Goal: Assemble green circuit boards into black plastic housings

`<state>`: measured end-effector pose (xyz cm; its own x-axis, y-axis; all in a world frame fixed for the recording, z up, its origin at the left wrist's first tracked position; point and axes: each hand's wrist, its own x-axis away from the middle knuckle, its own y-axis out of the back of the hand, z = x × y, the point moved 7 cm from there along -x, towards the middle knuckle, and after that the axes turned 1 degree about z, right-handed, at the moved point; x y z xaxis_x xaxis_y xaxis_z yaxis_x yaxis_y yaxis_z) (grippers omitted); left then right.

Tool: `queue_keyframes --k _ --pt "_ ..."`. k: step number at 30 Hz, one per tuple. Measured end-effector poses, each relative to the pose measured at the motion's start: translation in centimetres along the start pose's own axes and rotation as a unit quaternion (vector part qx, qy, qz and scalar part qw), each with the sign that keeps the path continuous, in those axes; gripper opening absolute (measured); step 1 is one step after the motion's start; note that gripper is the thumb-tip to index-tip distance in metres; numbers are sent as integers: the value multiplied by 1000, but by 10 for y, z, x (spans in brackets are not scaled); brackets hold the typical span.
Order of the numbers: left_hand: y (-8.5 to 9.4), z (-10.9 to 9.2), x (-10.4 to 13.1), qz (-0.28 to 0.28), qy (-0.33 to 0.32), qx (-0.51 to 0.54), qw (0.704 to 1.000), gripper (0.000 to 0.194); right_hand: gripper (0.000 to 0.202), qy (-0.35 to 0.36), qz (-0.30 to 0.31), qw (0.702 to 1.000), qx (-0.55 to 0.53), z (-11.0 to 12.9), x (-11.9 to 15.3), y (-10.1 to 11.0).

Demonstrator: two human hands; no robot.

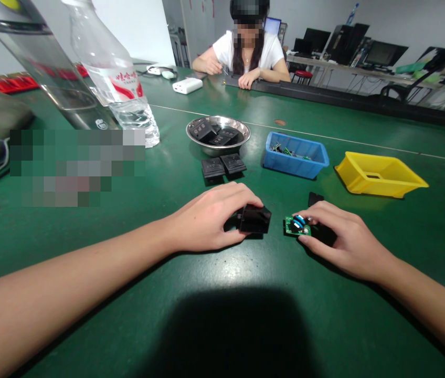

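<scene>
My left hand [216, 215] is closed around a small black plastic case [255, 219], whose open side faces me. To its right, my right hand [342, 236] pinches a green circuit board [291, 227] between thumb and fingers. A round component with blue on it stands up from the board. The case and the board are a short gap apart, both low over the green table [222, 294]. Just behind my right fingers lies a flat black piece [316, 198]. Two more black cases [224, 166] sit side by side beyond my left hand.
A metal bowl [194, 144] holds several black cases. Beside it stand a blue bin [295, 165] with circuit boards and a yellow bin [380, 184]. A water bottle [122, 86] and a clear tumbler [55, 68] stand at left. A person [246, 58] sits across the table.
</scene>
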<state>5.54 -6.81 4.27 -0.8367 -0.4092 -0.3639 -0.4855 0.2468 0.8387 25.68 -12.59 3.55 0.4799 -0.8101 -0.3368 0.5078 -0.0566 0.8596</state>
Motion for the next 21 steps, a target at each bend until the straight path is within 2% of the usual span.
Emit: queue_keyframes --k 21 --pt "-1 0 0 0 -4 -6 1000 34 24 1 3 1000 -10 -1 2 0"
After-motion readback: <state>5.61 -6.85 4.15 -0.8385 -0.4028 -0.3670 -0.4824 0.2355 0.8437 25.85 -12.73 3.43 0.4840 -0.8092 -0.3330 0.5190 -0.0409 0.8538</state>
